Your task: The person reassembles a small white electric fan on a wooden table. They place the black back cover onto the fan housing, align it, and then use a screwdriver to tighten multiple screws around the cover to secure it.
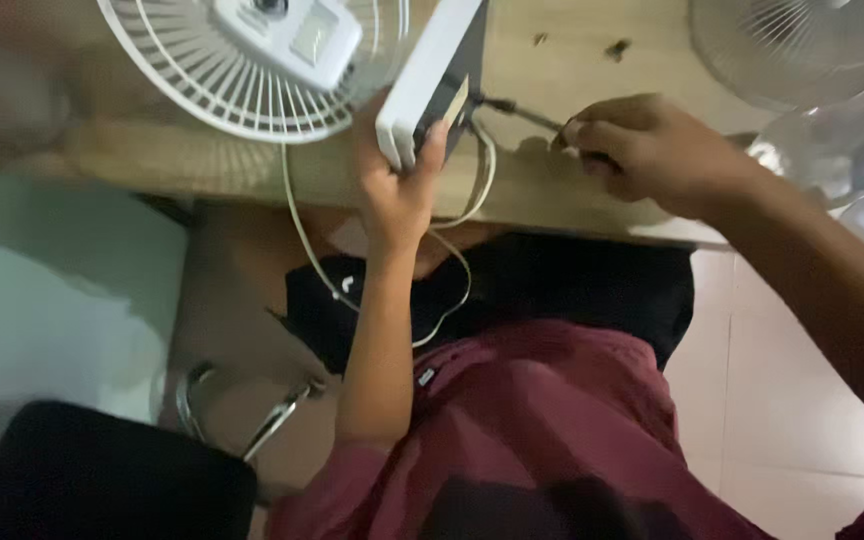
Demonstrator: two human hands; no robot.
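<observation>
**Two hands, a white box and a screwdriver**

The person sits at a wooden table (552, 190) and looks down at both hands.

The left hand (399, 190) grips a white box part (430, 75) from below. The fingers wrap around its lower end, and the thumb lies up along its side. The box part stands tilted over the table edge, with its open, dark side turned to the right.

The right hand (642, 150) is closed around a screwdriver (517, 113). Its thin dark shaft points left, and the tip reaches the open side of the box part (the very tip is too small to see well).

A thin white cord (297, 215) hangs from the fan area, loops down over the table edge and swings past the left wrist.

A white fan grille (252, 75) lies on the table, just left of the box part. A white motor block (287, 35) sits in the middle of it. More fan parts (812, 60), pale and blurry, lie on the right end of the table.

Below the table, the person wears a dark red shirt (542, 430). A black chair seat (112, 475) shows at the bottom left, and light floor tiles (792, 400) show on the right.
</observation>
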